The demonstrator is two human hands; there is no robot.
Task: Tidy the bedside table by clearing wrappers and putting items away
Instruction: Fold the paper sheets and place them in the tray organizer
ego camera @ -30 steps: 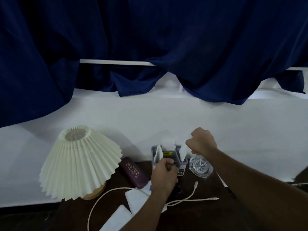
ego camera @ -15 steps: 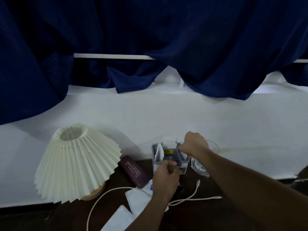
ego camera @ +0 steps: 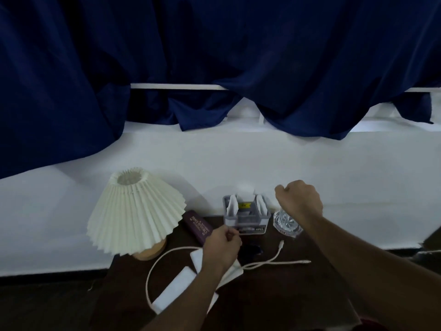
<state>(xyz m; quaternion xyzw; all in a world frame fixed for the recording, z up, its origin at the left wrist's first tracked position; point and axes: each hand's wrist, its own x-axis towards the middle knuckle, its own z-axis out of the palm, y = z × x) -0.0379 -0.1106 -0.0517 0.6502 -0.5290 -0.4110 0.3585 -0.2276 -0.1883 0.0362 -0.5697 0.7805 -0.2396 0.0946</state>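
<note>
Left hand (ego camera: 222, 246) curls, grip unclear, before the grey organizer (ego camera: 247, 217); right hand (ego camera: 299, 199), an empty fist, hovers over the neighbouring glass tumbler (ego camera: 285, 223).

The curtain (ego camera: 214, 56) is dark blue cloth, matt and softly folded. The wall (ego camera: 238, 158) looks painted, white and matt. The shade (ego camera: 136, 211) is cream, pleated and matt, whether paper or cloth cannot be told; its base (ego camera: 150, 253) is pale wood. The table (ego camera: 298, 295) is dark wood with a dull finish. The organizer (ego camera: 247, 217) is smooth grey plastic. The glass (ego camera: 286, 223) is clear, cut and shiny. The case (ego camera: 198, 226) is smooth purple with gold print. The papers (ego camera: 174, 290) are plain white; the cable (ego camera: 152, 271) is white and matt.
</note>
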